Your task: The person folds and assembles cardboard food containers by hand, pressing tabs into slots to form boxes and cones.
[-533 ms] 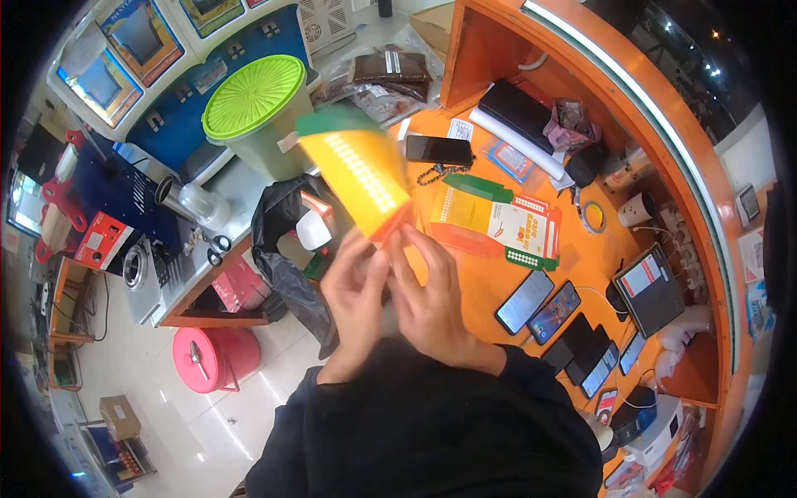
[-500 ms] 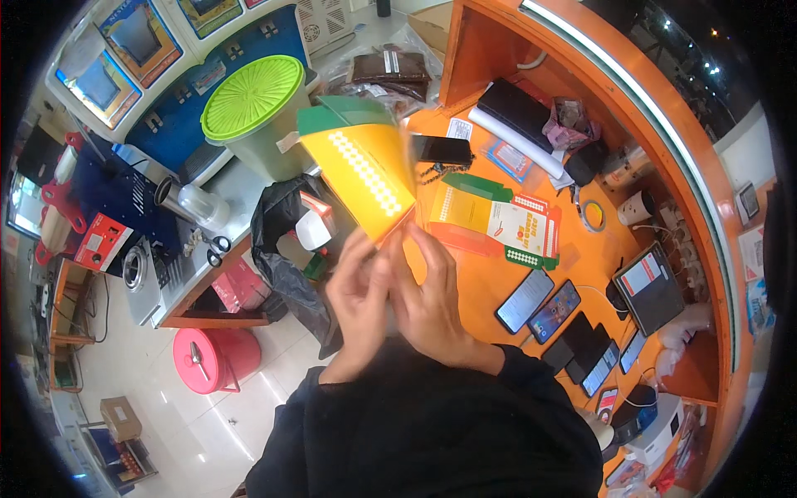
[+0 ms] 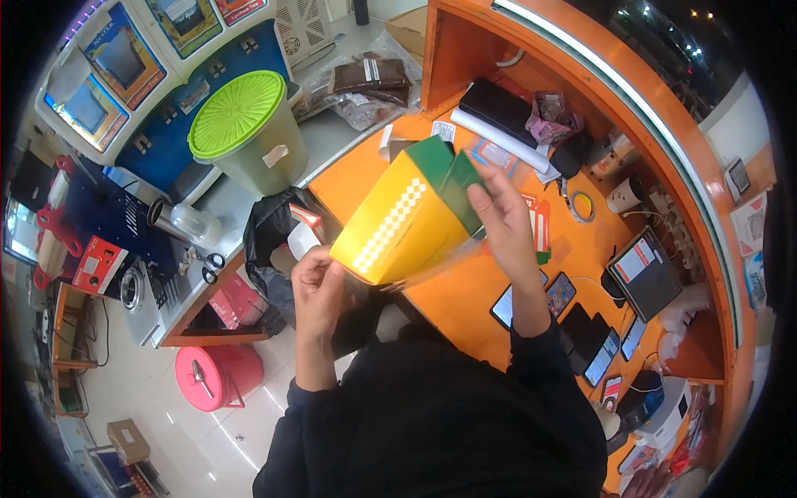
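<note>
Head view: we hold a yellow-green carton (image 3: 398,228) in the air by the worktop (image 3: 448,315) edge.
Left hand (image 3: 318,282): fingers pinched on its lower corner. Right hand (image 3: 508,214): fingers part-spread at its green flap (image 3: 462,184), grip unclear. Over-squeezing could crease it. Black bag (image 3: 267,236), phones (image 3: 560,292) near; right arm part-blocks red-green card (image 3: 544,222).

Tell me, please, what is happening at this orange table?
A person is holding a yellow-and-green carton in the air with two bare hands. The left hand grips its yellow lower end, while the right hand is at its green end. Several phones lie on the orange table, to the person's right.
</note>
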The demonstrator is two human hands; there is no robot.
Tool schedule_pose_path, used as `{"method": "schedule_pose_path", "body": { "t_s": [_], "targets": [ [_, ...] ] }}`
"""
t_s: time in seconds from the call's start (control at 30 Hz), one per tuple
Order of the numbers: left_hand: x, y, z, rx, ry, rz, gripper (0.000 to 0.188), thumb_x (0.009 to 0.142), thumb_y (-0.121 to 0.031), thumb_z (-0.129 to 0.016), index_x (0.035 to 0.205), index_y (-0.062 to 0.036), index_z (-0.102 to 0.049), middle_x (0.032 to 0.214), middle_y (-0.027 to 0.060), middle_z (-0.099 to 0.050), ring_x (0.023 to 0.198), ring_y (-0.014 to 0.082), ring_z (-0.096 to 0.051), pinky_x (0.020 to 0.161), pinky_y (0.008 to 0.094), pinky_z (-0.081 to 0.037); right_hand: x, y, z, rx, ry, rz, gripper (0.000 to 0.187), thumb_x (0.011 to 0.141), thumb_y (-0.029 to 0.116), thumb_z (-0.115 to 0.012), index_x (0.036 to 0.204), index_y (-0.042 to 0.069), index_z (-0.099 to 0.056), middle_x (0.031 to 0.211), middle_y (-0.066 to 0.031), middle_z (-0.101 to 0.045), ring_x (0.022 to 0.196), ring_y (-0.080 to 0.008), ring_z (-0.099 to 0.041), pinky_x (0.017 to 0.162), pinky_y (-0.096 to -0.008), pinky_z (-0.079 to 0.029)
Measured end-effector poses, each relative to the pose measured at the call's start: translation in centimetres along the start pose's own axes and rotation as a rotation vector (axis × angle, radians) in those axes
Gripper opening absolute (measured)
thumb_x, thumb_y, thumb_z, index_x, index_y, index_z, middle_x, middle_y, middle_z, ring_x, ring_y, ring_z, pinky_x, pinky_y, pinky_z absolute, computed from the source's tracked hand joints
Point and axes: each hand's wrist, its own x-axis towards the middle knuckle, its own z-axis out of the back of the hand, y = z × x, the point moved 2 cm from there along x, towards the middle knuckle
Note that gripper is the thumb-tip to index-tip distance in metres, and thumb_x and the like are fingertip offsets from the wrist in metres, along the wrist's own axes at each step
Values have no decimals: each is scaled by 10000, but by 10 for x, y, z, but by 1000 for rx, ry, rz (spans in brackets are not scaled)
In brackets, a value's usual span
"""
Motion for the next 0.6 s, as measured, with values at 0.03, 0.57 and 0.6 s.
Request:
{"method": "schedule_pose_path", "body": {
  "t_s": [0.03, 0.57, 0.6],
  "targets": [
    [2, -2, 1, -60, 43, 6, 148, 883, -111, -545, 985, -3, -549, 903, 31, -603, 800, 73, -540, 728, 211, -407, -2, -4, 2, -44, 2, 0, 216, 884, 137, -553, 1027, -25, -535, 928, -50, -591, 900, -62, -511, 801, -210, -393],
    [43, -9, -65, 470, -6, -27, 136, 823, -114, -607, 843, 9, -550, 668, 27, -529, 608, 47, -433, 520, 194, -320, -45, 10, -38, -1050, -94, 874, 161, 735, 185, -665, 871, 251, -610, 983, 63, -628, 842, -102, -619, 987, -457, -207],
    [41, -7, -64, 497, 63, 6, 136, 826, -117, -604, 822, 9, -554, 657, 24, -527, 604, 48, -430, 521, 202, -316, -46, 12, -37, -1087, -92, 882, 155, 743, 183, -656, 873, 252, -608, 987, 65, -628, 866, -106, -615, 989, -474, -188]
  ]
}}
